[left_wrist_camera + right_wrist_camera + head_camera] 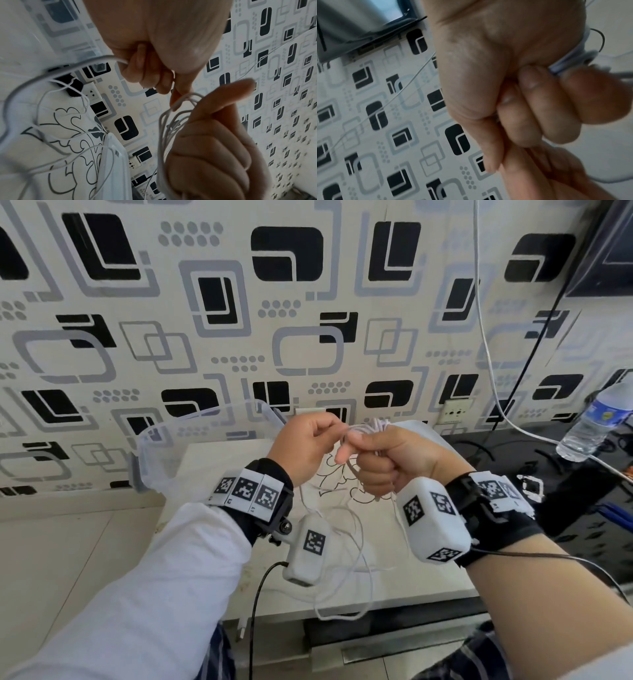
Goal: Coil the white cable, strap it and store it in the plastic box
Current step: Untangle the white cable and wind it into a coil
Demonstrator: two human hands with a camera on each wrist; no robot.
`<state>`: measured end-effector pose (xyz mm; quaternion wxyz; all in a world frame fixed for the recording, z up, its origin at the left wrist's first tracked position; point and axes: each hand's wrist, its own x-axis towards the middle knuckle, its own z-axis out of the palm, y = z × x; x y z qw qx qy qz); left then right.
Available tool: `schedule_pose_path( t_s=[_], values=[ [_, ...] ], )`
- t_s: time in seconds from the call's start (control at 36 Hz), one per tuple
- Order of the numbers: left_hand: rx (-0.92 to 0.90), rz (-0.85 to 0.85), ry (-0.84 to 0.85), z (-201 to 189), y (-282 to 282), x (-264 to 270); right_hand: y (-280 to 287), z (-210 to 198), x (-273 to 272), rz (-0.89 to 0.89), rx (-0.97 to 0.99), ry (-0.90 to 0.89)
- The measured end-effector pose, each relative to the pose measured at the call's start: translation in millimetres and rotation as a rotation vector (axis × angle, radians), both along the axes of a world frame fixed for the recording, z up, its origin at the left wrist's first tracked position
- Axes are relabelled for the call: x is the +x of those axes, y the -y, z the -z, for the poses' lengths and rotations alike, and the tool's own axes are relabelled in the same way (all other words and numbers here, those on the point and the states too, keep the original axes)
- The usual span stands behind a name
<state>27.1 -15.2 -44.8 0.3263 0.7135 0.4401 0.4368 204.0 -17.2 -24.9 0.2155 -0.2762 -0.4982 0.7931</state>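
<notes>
Coils of the white cable (371,428) sit bunched in my fisted right hand (394,460); my left hand (301,445), at its nine o'clock, pinches the feeding strand (slack trails toward six, over the bench (428,573)); plastic box (191,446) lies farther at nine.

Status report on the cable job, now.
Right hand grips coiled loops of white cable. Left hand pinches the free strand. Loose tail hangs over table. Plastic box behind, nothing blocking.

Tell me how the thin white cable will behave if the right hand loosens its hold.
The thin white cable looks floppy: its free length sags in loose curves. The loops gathered in the right hand would probably spring apart, since no strap shows. It seems light.
</notes>
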Motion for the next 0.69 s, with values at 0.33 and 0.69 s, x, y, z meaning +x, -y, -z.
schedule_pose_path(
  t_s=[0.33,0.69],
  values=[
    [-0.16,0.063,-0.011,-3,6,0,-16,-1,27,0.159,-0.271,-0.773],
    [-0.212,0.063,-0.102,-9,18,3,-28,-3,59,0.982,-0.363,-1.012]
  ],
)
